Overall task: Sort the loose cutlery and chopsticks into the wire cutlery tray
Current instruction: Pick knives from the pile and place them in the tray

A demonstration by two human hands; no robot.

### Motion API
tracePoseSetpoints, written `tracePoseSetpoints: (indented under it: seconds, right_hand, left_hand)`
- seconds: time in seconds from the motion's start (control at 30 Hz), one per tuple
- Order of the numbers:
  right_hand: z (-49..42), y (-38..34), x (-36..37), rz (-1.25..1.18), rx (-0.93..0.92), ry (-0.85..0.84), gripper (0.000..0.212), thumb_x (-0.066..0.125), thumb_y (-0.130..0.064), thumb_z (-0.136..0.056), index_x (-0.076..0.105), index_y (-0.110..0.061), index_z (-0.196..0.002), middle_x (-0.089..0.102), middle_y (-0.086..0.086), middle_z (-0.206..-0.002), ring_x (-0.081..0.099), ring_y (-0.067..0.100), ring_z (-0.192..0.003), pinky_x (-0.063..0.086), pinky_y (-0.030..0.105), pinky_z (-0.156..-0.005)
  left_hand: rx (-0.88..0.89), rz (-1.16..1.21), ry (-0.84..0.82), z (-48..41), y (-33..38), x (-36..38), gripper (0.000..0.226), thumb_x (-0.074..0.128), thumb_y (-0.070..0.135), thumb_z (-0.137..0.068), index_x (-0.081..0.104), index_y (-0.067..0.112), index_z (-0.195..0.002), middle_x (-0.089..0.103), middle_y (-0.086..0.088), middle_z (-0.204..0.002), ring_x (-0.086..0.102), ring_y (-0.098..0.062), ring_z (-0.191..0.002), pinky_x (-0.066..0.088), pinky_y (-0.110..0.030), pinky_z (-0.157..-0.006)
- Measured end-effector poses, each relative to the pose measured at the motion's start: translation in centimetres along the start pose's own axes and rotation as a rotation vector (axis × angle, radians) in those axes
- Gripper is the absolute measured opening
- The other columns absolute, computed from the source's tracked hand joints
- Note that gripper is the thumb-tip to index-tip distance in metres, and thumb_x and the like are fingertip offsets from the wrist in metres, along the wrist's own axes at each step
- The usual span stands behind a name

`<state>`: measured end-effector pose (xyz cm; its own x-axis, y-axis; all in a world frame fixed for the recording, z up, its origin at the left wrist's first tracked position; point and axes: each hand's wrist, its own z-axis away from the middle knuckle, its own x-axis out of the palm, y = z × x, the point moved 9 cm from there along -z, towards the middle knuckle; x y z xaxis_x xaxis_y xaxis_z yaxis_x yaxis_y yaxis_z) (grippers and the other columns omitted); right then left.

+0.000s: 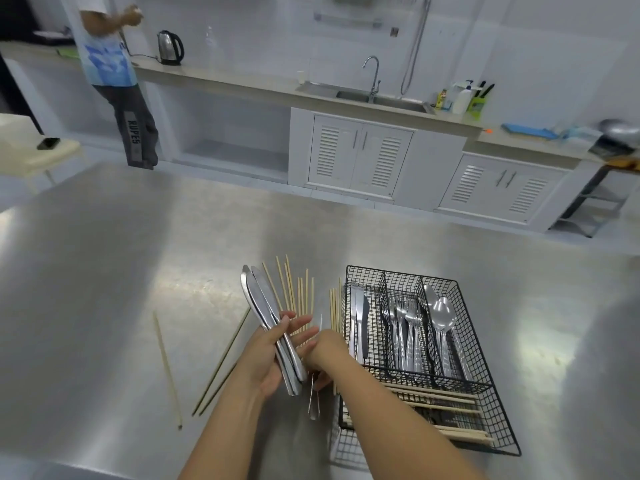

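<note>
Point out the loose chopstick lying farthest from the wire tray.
The pale wooden chopstick lying alone at the far left of the steel table; every other loose chopstick lies closer to the black wire cutlery tray.

Counts on the steel table

Two hands; a bundle of about three knives (258,308) held; one wire tray (485,403) with four compartments: two knives (360,318), several forks (405,317), about three spoons (440,311), several chopsticks (446,400). Loose chopsticks (294,292) beside: a dozen or more, exact number unclear.
</note>
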<state>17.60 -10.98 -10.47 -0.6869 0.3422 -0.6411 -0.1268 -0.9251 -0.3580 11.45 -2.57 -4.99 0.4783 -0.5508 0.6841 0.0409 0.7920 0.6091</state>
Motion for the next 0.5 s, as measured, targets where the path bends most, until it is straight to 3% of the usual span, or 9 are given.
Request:
tracePoseSetpoints:
  seconds: [0.03, 0.13, 0.2, 0.27, 0.3, 0.37, 0.43, 0.5]
  right_hand:
    - [0.3, 0.0, 0.1, -0.011, -0.008, 0.011, 0.012, 0.055, -0.019, -0.09, 0.061, -0.008, -0.091, 0.065, 0.007, -0.046, 0.07, 0.016, -0.056, 0.053, 0.015, -0.057]
    - [-0.2, -0.8, -0.4, -0.113, -0.139, 0.131, 0.025, 0.062, -0.016, -0.082, 0.066, -0.008, -0.105, 0.07, 0.012, -0.098, 0.07, 0.025, -0.091, 0.056, 0.025, -0.072]
    - [-0.1, -0.6, -0.6, -0.02, -0.094, 0.138, 0.02, 0.063, -0.014, -0.083, 0.064, -0.006, -0.101, 0.068, 0.01, -0.11, 0.067, 0.026, -0.101, 0.053, 0.028, -0.079]
    - [-0.1, -0.5, -0.8, 0.044, -0.047, 0.125, 0.006, 0.06, -0.009, -0.086, 0.057, -0.004, -0.085, 0.067, 0.012, -0.113, 0.067, 0.027, -0.104, 0.055, 0.031, -0.085]
    - [-0.2, -0.7, -0.6, 0.062, -0.056, 0.095, 0.005, 0.059, -0.007, -0.086, 0.056, -0.003, -0.086, 0.067, 0.013, -0.112, 0.067, 0.027, -0.103, 0.056, 0.033, -0.086]
    - [0.1, -1.0, -1.2, 0.082, -0.097, 0.096, 0.025, 0.06, -0.006, -0.086, 0.056, 0.0, -0.11, 0.064, 0.012, -0.108, 0.067, 0.028, -0.1, 0.057, 0.034, -0.084]
    - [0.2, -0.6, -2.1, 0.009, -0.102, 0.08, 0.033, 0.058, -0.005, -0.087, 0.053, 0.003, -0.118, 0.061, 0.012, -0.098, 0.067, 0.025, -0.085, 0.058, 0.03, -0.072]
    - [0.5, 0.0, -4.3, -0.231, -0.116, 0.034, 0.027, 0.056, -0.003, -0.087, 0.056, 0.008, -0.112, 0.059, 0.009, -0.081, 0.058, 0.017, -0.058, 0.049, 0.022, -0.049]
  left_hand:
    - [-0.003, 0.004, -0.001, 0.0, 0.0, 0.0, 0.019, 0.038, 0.008, -0.099, 0.055, 0.006, -0.09, 0.075, -0.013, -0.076, 0.074, -0.027, -0.068, 0.061, -0.037, -0.064]
    - [-0.004, 0.004, 0.004, -0.2, 0.1, -0.2, 0.019, 0.038, 0.008, -0.099, 0.054, 0.005, -0.09, 0.075, -0.014, -0.076, 0.074, -0.028, -0.068, 0.061, -0.039, -0.063]
    - [0.01, 0.003, 0.017, -0.2, 0.4, -0.6, 0.018, 0.038, 0.007, -0.099, 0.053, 0.004, -0.091, 0.075, -0.014, -0.075, 0.074, -0.028, -0.068, 0.062, -0.038, -0.06]
    - [0.032, 0.001, 0.027, -0.3, 0.7, -1.0, 0.017, 0.038, 0.007, -0.099, 0.053, 0.005, -0.091, 0.075, -0.013, -0.076, 0.074, -0.028, -0.069, 0.061, -0.036, -0.06]
    - [0.037, 0.003, 0.029, -0.4, 0.9, -1.2, 0.018, 0.038, 0.007, -0.099, 0.054, 0.005, -0.091, 0.075, -0.013, -0.077, 0.074, -0.028, -0.07, 0.061, -0.036, -0.061]
    - [0.039, 0.011, 0.031, -0.5, 0.9, -1.3, 0.019, 0.038, 0.008, -0.099, 0.054, 0.006, -0.09, 0.076, -0.012, -0.08, 0.074, -0.028, -0.073, 0.061, -0.036, -0.062]
    - [0.034, 0.015, 0.034, -0.6, 0.8, -1.3, 0.019, 0.038, 0.008, -0.099, 0.055, 0.006, -0.089, 0.075, -0.013, -0.081, 0.074, -0.029, -0.074, 0.061, -0.036, -0.062]
    - [0.027, 0.004, 0.037, -0.6, 0.8, -1.1, 0.019, 0.039, 0.009, -0.099, 0.055, 0.006, -0.09, 0.075, -0.014, -0.082, 0.074, -0.029, -0.075, 0.062, -0.037, -0.063]
